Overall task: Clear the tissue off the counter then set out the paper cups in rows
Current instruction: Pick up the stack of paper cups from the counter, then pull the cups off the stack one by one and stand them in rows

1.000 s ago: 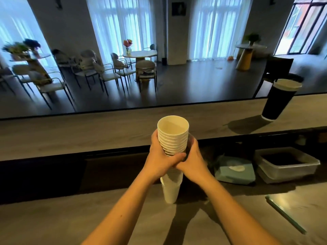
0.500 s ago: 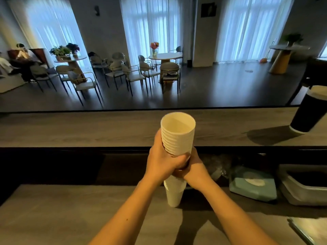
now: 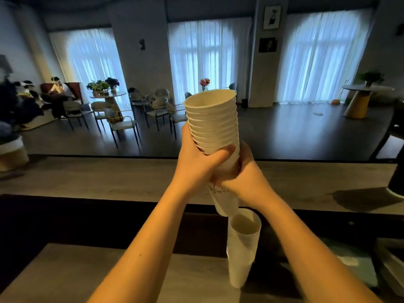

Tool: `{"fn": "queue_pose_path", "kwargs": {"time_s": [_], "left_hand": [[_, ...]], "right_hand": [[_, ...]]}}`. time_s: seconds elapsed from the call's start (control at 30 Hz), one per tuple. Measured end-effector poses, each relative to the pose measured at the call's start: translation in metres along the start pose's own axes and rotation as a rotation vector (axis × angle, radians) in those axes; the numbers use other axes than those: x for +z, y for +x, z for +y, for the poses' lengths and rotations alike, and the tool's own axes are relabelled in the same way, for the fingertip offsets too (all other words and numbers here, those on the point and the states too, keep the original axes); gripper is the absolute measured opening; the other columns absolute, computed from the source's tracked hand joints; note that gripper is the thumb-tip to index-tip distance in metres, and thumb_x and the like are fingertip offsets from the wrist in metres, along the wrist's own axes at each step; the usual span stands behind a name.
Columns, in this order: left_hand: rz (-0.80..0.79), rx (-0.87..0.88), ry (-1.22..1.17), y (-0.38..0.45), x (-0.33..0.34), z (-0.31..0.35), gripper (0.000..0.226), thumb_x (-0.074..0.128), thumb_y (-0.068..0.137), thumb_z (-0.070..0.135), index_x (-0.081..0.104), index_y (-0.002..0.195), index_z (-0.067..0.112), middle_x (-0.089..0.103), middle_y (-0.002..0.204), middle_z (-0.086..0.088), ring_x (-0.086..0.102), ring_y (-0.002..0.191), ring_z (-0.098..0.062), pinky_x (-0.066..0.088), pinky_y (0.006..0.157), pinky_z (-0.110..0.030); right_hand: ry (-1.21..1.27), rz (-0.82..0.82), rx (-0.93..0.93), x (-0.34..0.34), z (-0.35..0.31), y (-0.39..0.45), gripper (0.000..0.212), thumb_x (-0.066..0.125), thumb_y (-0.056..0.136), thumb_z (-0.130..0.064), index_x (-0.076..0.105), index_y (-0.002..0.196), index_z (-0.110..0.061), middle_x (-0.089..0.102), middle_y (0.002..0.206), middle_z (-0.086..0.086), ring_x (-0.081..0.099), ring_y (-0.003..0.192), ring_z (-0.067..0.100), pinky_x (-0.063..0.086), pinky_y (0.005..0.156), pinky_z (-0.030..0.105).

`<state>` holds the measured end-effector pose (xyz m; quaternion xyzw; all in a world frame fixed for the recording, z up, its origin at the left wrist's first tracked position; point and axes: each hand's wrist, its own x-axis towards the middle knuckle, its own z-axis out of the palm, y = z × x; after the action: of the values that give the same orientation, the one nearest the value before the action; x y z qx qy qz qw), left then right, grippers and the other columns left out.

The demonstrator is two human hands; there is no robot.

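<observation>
The long grey wood-grain raised counter (image 3: 98,178) is seen spanning the middle of the frame from left to right, with a lower grey wood-grain worktop (image 3: 109,276) occupying the lower left. Beyond the counter, in the upper half, a dim room with white-curtained windows (image 3: 209,60) is shown, and grey metal-framed chairs (image 3: 122,123) are grouped at left of centre. A round pale table on a yellow cone base (image 3: 358,101) is located at the upper right. At centre frame, a tall nested stack of cream paper cups (image 3: 213,121) is held raised and slightly tilted, its open mouth turned towards the upper left. The stack is gripped from the left side by the left hand (image 3: 196,162), whose fingers are curled round the cup walls with the thumb laid across the front. The lower part of the same stack is clasped by the right hand (image 3: 247,180), its fingers wrapped behind the cups. Just below the held stack, in the lower centre right, a second shorter stack of white paper cups (image 3: 241,252) is seen apart from it; motion blur prevents its support from being determined. A dark cylindrical container (image 3: 396,180) is cut off by the right edge of the frame.
</observation>
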<state>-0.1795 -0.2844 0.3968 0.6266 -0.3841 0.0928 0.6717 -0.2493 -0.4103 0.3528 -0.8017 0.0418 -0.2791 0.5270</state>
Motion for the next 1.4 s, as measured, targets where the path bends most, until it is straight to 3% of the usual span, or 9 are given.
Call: {"fn": "queue_pose_path", "kwargs": {"time_s": [0.2,0.37,0.5,0.6,0.73,0.97,1.13,1.23,1.4], "left_hand": [[-0.089,-0.138,-0.077,0.001,-0.071,-0.023,0.088,0.085,0.066,0.04,0.034,0.136,0.027,0.06,0.124,0.005,0.062,0.109,-0.005,0.055,0.088,-0.029],[0.013,-0.188,-0.137,0.003,-0.129,-0.033,0.073,0.055,0.085,0.063,0.01,0.142,0.054,0.054,0.128,0.019,0.062,0.111,-0.003,0.053,0.09,-0.034],[0.194,-0.078,0.025,0.024,-0.186,-0.03,0.027,0.032,0.097,0.056,0.047,0.12,0.055,0.06,0.116,0.023,0.061,0.103,0.005,0.051,0.088,-0.031],[0.11,-0.117,0.136,0.039,-0.234,-0.031,0.035,0.038,0.101,0.045,0.061,0.099,0.019,0.064,0.082,0.003,0.058,0.072,-0.011,0.048,0.07,-0.04],[-0.048,-0.154,0.136,0.048,-0.282,-0.031,0.054,0.047,0.088,0.057,0.061,0.105,0.008,0.063,0.094,-0.021,0.057,0.078,-0.019,0.047,0.072,-0.038],[-0.097,-0.243,-0.03,0.071,-0.351,-0.043,0.022,0.061,0.083,0.037,0.064,0.082,0.015,0.056,0.139,0.0,0.054,0.126,-0.01,0.05,0.095,-0.037],[-0.084,-0.314,-0.106,0.082,-0.372,-0.063,0.021,0.072,0.077,0.034,0.068,0.083,0.014,0.067,0.117,0.003,0.065,0.105,-0.012,0.052,0.087,-0.036],[0.073,-0.323,-0.172,0.097,-0.379,-0.071,0.023,0.065,0.09,0.027,0.065,0.068,0.023,0.062,0.073,0.004,0.057,0.071,-0.016,0.05,0.064,-0.029],[0.595,-0.052,0.02,0.15,-0.421,-0.085,0.018,0.061,0.095,0.026,0.058,0.077,0.022,0.06,0.079,0.008,0.057,0.067,0.004,0.049,0.062,-0.018]], "right_hand": [[0.015,-0.143,-0.091,0.059,-0.034,0.025,0.12,0.094,0.052,-0.052,0.012,0.139,-0.071,0.039,0.117,-0.059,0.041,0.107,-0.035,0.044,0.076,0.002],[0.098,-0.207,-0.048,0.115,-0.033,0.039,0.115,0.095,0.054,-0.044,0.025,0.146,-0.046,0.058,0.127,-0.025,0.059,0.111,-0.013,0.051,0.081,0.012],[0.115,-0.301,-0.039,0.16,-0.035,0.053,0.106,0.096,0.061,-0.032,0.031,0.144,-0.039,0.063,0.125,-0.015,0.064,0.108,-0.005,0.052,0.078,0.008],[0.227,-0.333,0.013,0.194,-0.047,0.07,0.101,0.096,0.059,-0.043,0.037,0.141,-0.038,0.068,0.123,-0.011,0.068,0.105,0.0,0.056,0.076,0.016],[0.34,-0.402,0.054,0.227,-0.068,0.091,0.088,0.089,0.064,-0.057,0.044,0.137,-0.04,0.074,0.117,-0.014,0.072,0.105,0.009,0.058,0.075,0.018],[0.265,-0.47,-0.017,0.272,-0.087,0.129,0.079,0.086,0.068,-0.052,0.046,0.137,-0.049,0.072,0.121,-0.015,0.071,0.108,0.009,0.054,0.083,0.025],[0.213,-0.486,0.016,0.289,-0.078,0.143,0.077,0.087,0.065,-0.056,0.048,0.132,-0.055,0.073,0.117,-0.018,0.071,0.105,0.009,0.054,0.084,0.029],[0.153,-0.492,0.064,0.292,-0.068,0.15,0.076,0.086,0.06,-0.059,0.047,0.125,-0.06,0.072,0.113,-0.023,0.07,0.101,0.003,0.052,0.087,0.033],[0.046,-0.414,0.136,0.294,-0.054,0.163,0.101,0.081,0.052,-0.072,0.035,0.141,-0.053,0.061,0.12,-0.025,0.061,0.105,-0.003,0.049,0.083,0.025]]}}
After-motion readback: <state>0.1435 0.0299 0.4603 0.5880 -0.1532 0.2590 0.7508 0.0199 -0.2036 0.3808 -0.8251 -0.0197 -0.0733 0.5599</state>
